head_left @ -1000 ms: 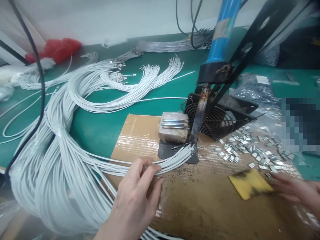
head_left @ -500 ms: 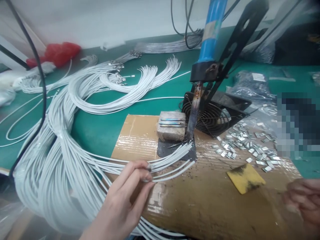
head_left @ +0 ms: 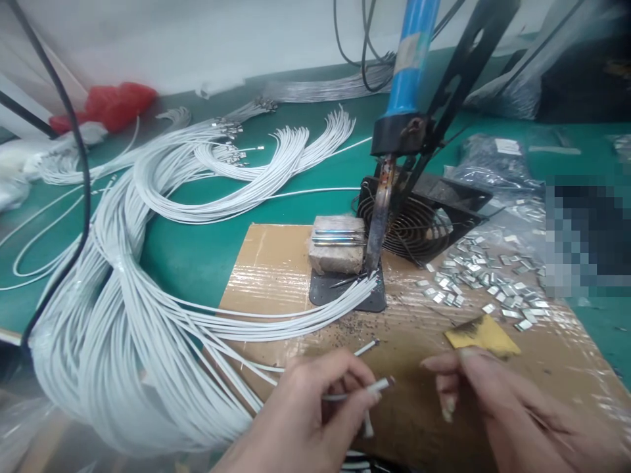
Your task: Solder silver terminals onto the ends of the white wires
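The left hand is over the cardboard sheet, well inside its left edge, with thumb and forefinger pinched together on a white cable just behind its end, which points toward the right hand. Two more white ends stick out beside the left hand, one beyond it and one below. The right hand's fingers are loosely bent and partly parted; whether they hold something small cannot be told. A stretch of brown cardboard shows between the two hands, and another runs from the sheet's far-left corner to a brick. The yellow sponge lies just beyond the right hand, partly hidden by it; touching or apart, one cannot tell. Toward the sheet's far-right corner, small metal pieces lie scattered. Near the far edge, a soldering iron with a blue handle slants down to a black plate beside the brick, and a fan leans behind it. A big bundle of cables spills over the sheet's left edge, its front strands reaching the plate. Underneath is a green table, with a red bag near its far-left corner and a pale wall behind.
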{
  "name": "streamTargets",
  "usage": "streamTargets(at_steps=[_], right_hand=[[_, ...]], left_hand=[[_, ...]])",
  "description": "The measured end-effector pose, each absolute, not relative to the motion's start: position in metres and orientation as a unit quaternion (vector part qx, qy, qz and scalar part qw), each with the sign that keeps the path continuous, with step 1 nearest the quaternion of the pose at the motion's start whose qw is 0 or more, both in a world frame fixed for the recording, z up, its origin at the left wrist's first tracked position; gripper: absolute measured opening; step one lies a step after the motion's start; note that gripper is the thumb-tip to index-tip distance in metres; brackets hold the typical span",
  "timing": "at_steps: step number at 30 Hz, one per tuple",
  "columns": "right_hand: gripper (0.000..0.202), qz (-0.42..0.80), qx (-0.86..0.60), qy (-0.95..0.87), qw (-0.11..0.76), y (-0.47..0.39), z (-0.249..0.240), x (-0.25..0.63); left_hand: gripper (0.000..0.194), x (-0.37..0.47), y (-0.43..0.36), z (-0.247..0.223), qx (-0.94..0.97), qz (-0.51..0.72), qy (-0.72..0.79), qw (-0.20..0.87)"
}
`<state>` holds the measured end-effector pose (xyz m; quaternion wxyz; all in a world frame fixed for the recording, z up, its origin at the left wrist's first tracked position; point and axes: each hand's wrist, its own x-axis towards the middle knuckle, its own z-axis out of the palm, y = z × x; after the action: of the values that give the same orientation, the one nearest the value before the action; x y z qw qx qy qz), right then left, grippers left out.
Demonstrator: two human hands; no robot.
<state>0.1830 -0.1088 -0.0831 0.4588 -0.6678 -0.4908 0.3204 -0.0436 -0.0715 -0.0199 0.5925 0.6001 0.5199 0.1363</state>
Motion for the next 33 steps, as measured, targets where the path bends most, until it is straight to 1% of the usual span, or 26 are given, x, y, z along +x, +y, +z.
streamTargets(at_steps=[2,5,10,16,21,28,30,33], right_hand=[[0.026,0.353,-0.631,-0.539,0.432,-0.103,-0.071,0.171],[0.019,0.396,-0.609,-0.525,0.442,-0.096,-0.060,0.153],[0.012,0.460,-0.586,-0.479,0.464,-0.091,-0.056,0.133],[0.008,0.479,-0.569,-0.446,0.497,-0.090,-0.054,0.126],[0.008,0.478,-0.568,-0.449,0.496,-0.089,-0.053,0.126],[0.010,0.470,-0.569,-0.463,0.491,-0.089,-0.051,0.127],[0.015,0.463,-0.571,-0.476,0.482,-0.089,-0.050,0.131],[0.027,0.415,-0.593,-0.498,0.478,-0.089,-0.050,0.142]], left_hand=[[0.020,-0.039,-0.068,-0.025,0.508,0.203,0.543,0.638],[0.021,-0.040,-0.067,-0.033,0.445,0.261,0.532,0.671],[0.026,-0.047,-0.068,-0.038,0.437,0.283,0.511,0.685],[0.028,-0.045,-0.068,-0.031,0.425,0.276,0.533,0.677],[0.029,-0.046,-0.066,-0.035,0.440,0.290,0.502,0.686],[0.031,-0.047,-0.068,-0.034,0.432,0.289,0.500,0.693],[0.034,-0.046,-0.066,-0.032,0.422,0.273,0.506,0.700],[0.039,-0.046,-0.062,-0.028,0.426,0.241,0.514,0.705]])
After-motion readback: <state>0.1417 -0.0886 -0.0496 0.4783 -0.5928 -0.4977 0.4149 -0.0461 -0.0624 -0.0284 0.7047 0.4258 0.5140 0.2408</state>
